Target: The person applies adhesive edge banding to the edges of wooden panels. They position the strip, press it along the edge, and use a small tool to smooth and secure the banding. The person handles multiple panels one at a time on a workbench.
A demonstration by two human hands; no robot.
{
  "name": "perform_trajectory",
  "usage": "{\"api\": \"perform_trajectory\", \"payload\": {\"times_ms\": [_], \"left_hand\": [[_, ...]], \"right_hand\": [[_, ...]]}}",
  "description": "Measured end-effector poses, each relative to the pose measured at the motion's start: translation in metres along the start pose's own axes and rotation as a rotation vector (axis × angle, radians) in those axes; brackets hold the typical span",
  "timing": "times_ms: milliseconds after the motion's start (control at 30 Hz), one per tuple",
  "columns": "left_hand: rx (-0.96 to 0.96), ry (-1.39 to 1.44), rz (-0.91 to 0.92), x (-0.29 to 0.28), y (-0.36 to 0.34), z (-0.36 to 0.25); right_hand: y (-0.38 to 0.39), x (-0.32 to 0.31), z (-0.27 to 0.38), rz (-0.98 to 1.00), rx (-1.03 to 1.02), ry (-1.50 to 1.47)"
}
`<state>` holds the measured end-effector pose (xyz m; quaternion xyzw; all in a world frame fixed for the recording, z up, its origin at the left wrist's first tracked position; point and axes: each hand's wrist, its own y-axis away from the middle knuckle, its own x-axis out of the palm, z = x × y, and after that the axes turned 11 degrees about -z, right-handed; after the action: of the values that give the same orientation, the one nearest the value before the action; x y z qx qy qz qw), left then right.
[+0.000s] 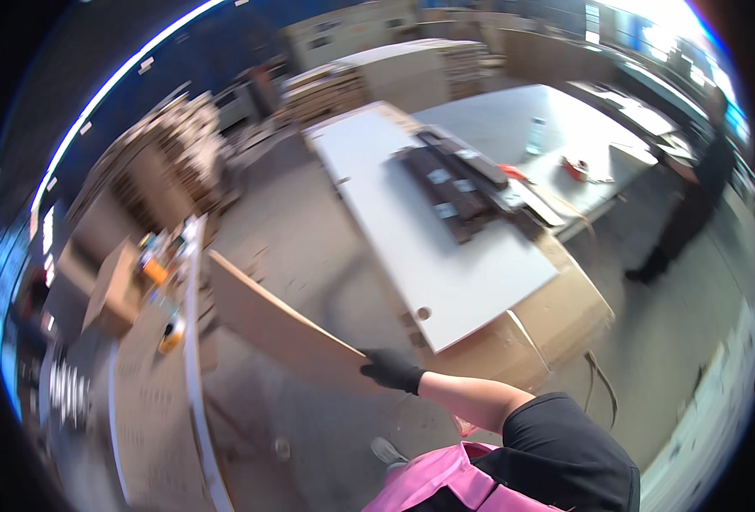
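Note:
My right hand (392, 371), in a black glove, grips the near end of a thin brown board (288, 334). The board stands on edge and slants away to the far left. My bare forearm and black sleeve reach across from the lower right, beside a pink apron (446, 478). My left hand does not show. Just beyond my right hand lies a white panel (446, 277) with a round hole near its close corner. Bundles of dark brown strips (450, 189) rest on it.
A long cardboard-topped bench (157, 401) runs along the left, holding a cardboard box (113, 294) and bottles. Stacked boards (160, 175) stand behind it. A white table (497, 111) with a red tape roll (575, 168) is at the far right; a person in dark clothes (693, 200) stands beside it.

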<state>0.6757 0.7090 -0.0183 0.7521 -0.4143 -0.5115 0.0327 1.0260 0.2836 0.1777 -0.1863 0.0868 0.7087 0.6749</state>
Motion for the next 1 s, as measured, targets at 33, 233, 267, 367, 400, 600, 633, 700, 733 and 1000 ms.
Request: {"api": "perform_trajectory", "payload": {"times_ms": [33, 233, 267, 367, 400, 600, 633, 700, 733, 1000], "left_hand": [[0.042, -0.011, 0.014, -0.01, -0.043, -0.029], [0.189, 0.011, 0.065, -0.059, -0.288, -0.259], [0.187, 0.025, 0.08, -0.056, -0.323, -0.309], [0.199, 0.07, 0.093, -0.047, -0.41, -0.453], [0.211, 0.087, 0.103, -0.038, -0.429, -0.497], [0.588, 0.332, 0.286, 0.063, -0.455, -0.699], [0.679, 0.401, 0.323, 0.081, -0.446, -0.729], [0.659, 0.533, 0.227, 0.121, -0.418, -0.758], [0.72, 0.46, 0.295, 0.126, -0.408, -0.767], [0.961, -0.312, 0.09, 0.095, -0.415, -0.745]], "right_hand": [[-0.009, -0.013, -0.001, -0.117, -0.05, -0.012], [-0.023, -0.072, -0.019, -0.517, 0.275, -0.347], [-0.018, -0.078, -0.021, -0.583, 0.307, -0.357], [-0.01, -0.091, -0.028, -0.694, 0.406, -0.738], [-0.006, -0.09, -0.03, -0.763, 0.381, -0.732], [-0.006, -0.075, -0.075, -0.738, 0.358, -0.695], [-0.011, -0.074, -0.081, -0.735, 0.355, -0.645], [-0.027, -0.08, -0.089, -0.699, 0.349, -0.472], [-0.034, -0.082, -0.09, -0.725, 0.315, -0.504], [-0.104, -0.106, -0.117, -0.579, 0.368, -0.613]]}}
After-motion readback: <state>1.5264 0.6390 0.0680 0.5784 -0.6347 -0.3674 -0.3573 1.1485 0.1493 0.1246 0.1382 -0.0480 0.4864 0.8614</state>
